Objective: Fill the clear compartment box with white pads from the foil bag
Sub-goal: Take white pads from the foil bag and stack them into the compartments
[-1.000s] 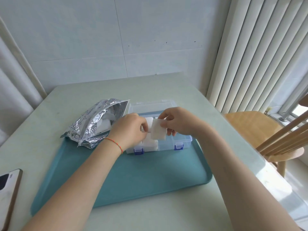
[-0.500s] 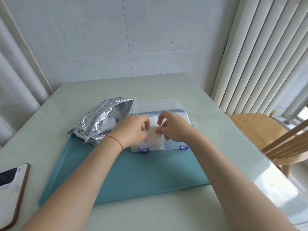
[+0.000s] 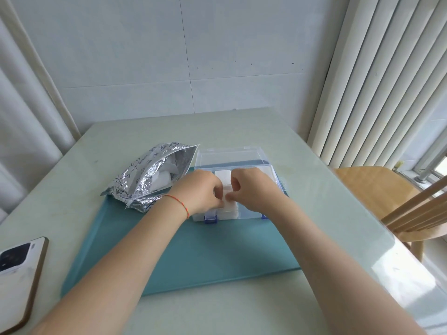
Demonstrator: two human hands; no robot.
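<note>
A white pad is pinched between the curled fingertips of the left hand and right hand, low over the clear compartment box at the teal tray's far edge. The open foil bag is lain across the tray's far-left corner, both forearms being stretched forward over the tray

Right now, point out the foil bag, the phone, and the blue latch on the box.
foil bag (image 3: 142,176): head view, crinkled silver side.
phone (image 3: 20,269): head view, white back.
blue latch (image 3: 210,219): head view, front face.
</note>
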